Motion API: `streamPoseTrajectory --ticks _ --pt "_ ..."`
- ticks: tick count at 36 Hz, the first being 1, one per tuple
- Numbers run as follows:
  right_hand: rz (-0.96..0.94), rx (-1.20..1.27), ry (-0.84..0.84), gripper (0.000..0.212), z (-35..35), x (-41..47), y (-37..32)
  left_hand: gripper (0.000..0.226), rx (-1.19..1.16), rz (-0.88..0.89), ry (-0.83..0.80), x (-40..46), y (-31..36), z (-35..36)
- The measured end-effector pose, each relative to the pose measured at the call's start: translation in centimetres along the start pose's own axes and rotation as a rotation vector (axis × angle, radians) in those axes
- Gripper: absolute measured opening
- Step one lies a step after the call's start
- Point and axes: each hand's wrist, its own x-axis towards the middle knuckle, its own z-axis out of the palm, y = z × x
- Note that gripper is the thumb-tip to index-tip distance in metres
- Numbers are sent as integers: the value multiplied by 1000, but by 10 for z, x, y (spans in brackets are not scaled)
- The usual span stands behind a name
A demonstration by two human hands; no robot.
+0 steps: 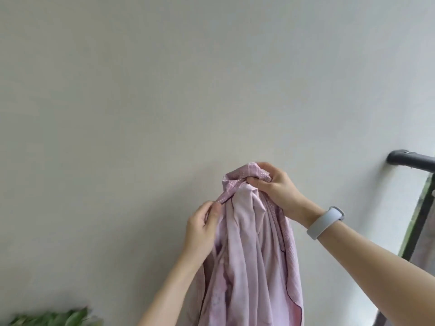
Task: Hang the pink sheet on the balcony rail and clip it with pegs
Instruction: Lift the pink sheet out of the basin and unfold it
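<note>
We have the pink sheet (254, 243) bunched up and held in the air in front of a plain grey wall (164, 90), hanging in long folds below both hands. The right hand (270, 184) grips the top wad, fingers curled tight round the patterned hem. The left hand (202, 227) pinches a strip of that same hem just below and to the left, thumb on top. The sheet is not on the rail yet: the balcony rail (409, 161) sits well apart, at the right edge, dark and rounded, with a glass panel (421, 220) under it. No pegs in view. A grey wristband (324, 223) is on the right wrist; green leaves (54, 318) at bottom left.

Step in hand, we judge: finding the edge and opening the bundle before draping. To do it well we walk the left pinch along the hem away from the right hand, keeping the edge taut between them, until we have a straight run of border. Then we swing right and lay that run over the rail with even overhang on both sides. Risk: the fabric stays twisted, hangs lopsided and slides off before we clip it.
</note>
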Motion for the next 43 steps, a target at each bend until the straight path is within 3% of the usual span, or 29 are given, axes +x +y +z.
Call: streamPoseTrajectory --ticks 4,5,8,10,13,18,20,22,26,29,31,34,36,39,41,43 --pt "-157 -421 -90 12 -20 0 1 60 -156 -59 -44 14 -2 -8" --pt "-157 -460 -96 17 -22 -1 2 62 -174 -80 -44 19 -2 -8" --pt "-108 -428 -86 28 -29 -2 1 49 -98 -62 -77 40 16 -9" --pt "-58 -345 -63 13 -41 11 -8 40 -27 -21 -80 65 33 -13" --pt "-24 -224 44 4 -63 54 -47 46 148 115 -34 125 67 -18" --pt "-391 -222 258 20 -61 108 -149 49 289 432 241 210 164 -11" --pt "-521 -156 204 30 -60 101 -174 46 272 615 333 220 186 -9" --pt "-533 -267 18 35 -64 89 -177 41 315 691 287 220 190 -13" --pt "-211 -752 -290 17 -75 76 -147 44 607 504 -77 210 155 -30" --pt "-133 -868 -292 22 -83 80 -130 56 636 398 -254 188 125 -33" --pt "-211 -907 -236 12 -84 86 -130 62 592 325 -321 178 114 -33" --pt "-352 -1072 -62 20 -83 101 -133 75 485 165 -432 175 102 -38" --pt "-450 -1053 230 23 -84 106 -137 73 377 86 -491 169 92 -42" --pt "-550 -734 611 16 -90 108 -144 52 244 53 -545 158 75 -50" --pt "-495 -720 553 17 -94 105 -143 36 136 -13 -448 155 68 -58" --pt "-390 -836 360 19 -89 98 -141 42 34 -104 -390 149 70 -59"
